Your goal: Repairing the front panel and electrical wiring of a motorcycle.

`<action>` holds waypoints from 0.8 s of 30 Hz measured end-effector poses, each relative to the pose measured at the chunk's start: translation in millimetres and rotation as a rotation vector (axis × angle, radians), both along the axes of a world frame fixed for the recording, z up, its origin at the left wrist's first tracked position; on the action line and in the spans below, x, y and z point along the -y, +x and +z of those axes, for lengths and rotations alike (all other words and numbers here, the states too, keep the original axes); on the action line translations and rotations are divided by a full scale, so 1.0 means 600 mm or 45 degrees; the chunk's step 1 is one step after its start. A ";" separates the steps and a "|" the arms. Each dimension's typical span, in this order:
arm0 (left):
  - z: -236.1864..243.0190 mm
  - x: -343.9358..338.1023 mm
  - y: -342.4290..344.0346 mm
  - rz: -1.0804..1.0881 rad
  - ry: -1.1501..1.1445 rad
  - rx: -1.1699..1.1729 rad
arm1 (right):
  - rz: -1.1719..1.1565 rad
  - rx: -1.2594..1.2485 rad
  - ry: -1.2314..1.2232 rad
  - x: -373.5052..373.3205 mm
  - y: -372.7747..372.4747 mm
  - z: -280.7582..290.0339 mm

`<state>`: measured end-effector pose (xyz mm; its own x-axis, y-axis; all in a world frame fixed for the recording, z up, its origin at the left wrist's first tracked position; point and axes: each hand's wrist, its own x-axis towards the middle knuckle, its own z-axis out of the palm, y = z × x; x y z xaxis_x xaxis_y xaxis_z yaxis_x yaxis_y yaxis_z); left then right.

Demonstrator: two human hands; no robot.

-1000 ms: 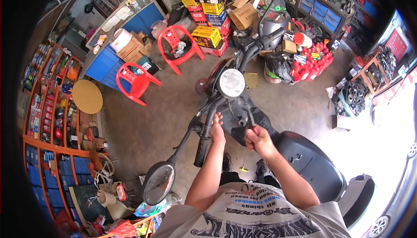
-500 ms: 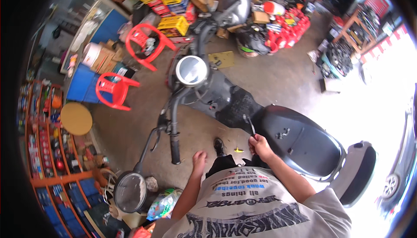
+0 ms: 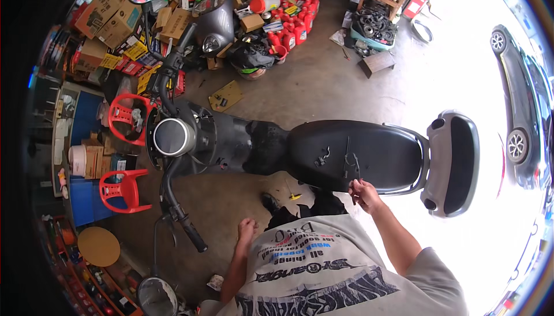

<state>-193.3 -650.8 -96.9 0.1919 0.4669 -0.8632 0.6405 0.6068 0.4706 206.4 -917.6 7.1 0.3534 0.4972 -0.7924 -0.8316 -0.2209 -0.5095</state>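
Note:
The motor scooter lies across the view, with its handlebar (image 3: 170, 189), round headlamp (image 3: 171, 137) and black seat (image 3: 381, 154). My right hand (image 3: 363, 196) is closed on a thin silvery tool (image 3: 356, 172) at the seat's near edge. Small dark metal parts (image 3: 323, 157) rest on the seat. My left hand (image 3: 248, 228) is curled closed below and right of the left grip, apart from it, with nothing visible in it. A small yellow-handled tool (image 3: 295, 196) lies on the floor below the seat.
Red chairs (image 3: 124, 192), stacked boxes (image 3: 112, 22) and an orange rack (image 3: 86, 284) line the left. Red jugs (image 3: 297, 30), a tub of parts (image 3: 372, 30) and a yellow board (image 3: 225, 98) lie beyond the scooter. A car (image 3: 522, 114) stands outside on the right.
My view has turned toward the seat and doorway. My right hand has moved with the tool from the floorboard to the seat. My left hand has left the handlebar and curled closed.

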 end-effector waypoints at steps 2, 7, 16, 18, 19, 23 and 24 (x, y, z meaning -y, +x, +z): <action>0.009 -0.010 0.043 -0.035 0.201 0.081 | 0.007 -0.053 0.001 0.004 0.004 -0.001; 0.016 -0.036 0.098 -0.177 0.289 0.188 | 0.105 -0.066 -0.069 0.019 0.011 0.016; -0.019 -0.005 0.016 -0.211 0.333 0.004 | 0.390 1.135 -0.702 0.068 0.079 -0.017; -0.028 0.007 -0.016 -0.183 0.381 -0.074 | 0.415 1.578 -1.013 0.071 0.105 -0.015; -0.031 0.014 -0.028 -0.205 0.392 -0.052 | 0.449 1.685 -1.064 0.073 0.115 -0.011; -0.013 0.036 -0.042 -0.191 0.447 -0.045 | 0.518 1.841 -1.274 0.088 0.130 -0.023; -0.009 0.042 -0.047 -0.152 0.457 -0.052 | 0.529 1.854 -1.301 0.093 0.133 -0.031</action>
